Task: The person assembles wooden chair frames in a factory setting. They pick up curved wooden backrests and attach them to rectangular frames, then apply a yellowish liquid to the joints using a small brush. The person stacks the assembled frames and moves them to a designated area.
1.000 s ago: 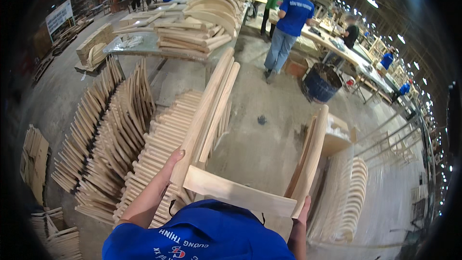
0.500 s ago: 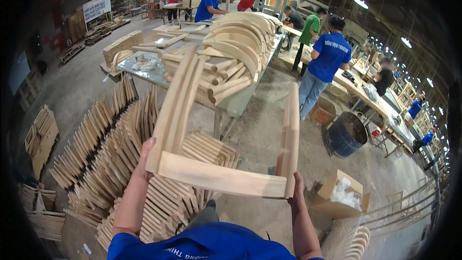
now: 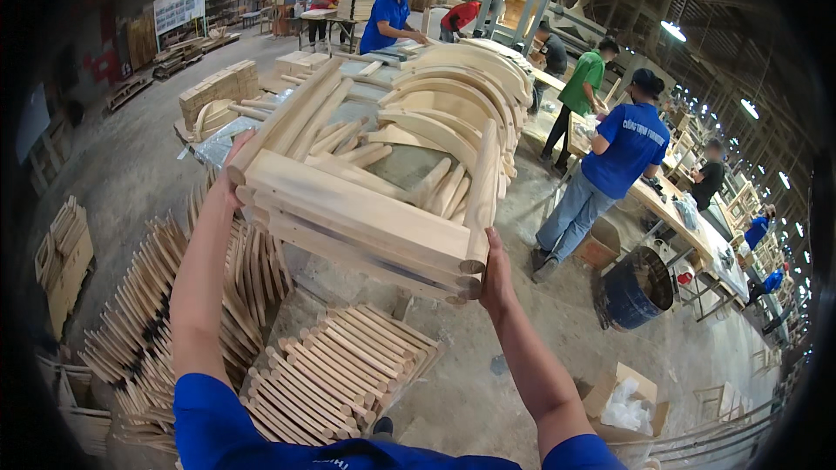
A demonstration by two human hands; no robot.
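The wooden frame (image 3: 357, 209) just got swung out toward the wood pile (image 3: 466, 78), left hand (image 3: 237, 165) and right hand (image 3: 498, 277) gripping its corners, so the carry looked nearly done.

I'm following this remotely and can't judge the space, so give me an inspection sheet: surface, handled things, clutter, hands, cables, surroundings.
Surface: worktable ahead, bearing arched wooden pieces and rounded wooden bars.
Handled things: stacked U-shaped wooden frames, in front of the worktable; contact with it cannot be told.
Clutter: stacked wooden rods below; open cardboard box and dark blue drum on the right.
Hands: left hand grips the frames' near left corner; right hand the near right.
Cables: nothing seen near the hands.
Surroundings: co-worker in blue shirt and jeans on the right; others beyond.
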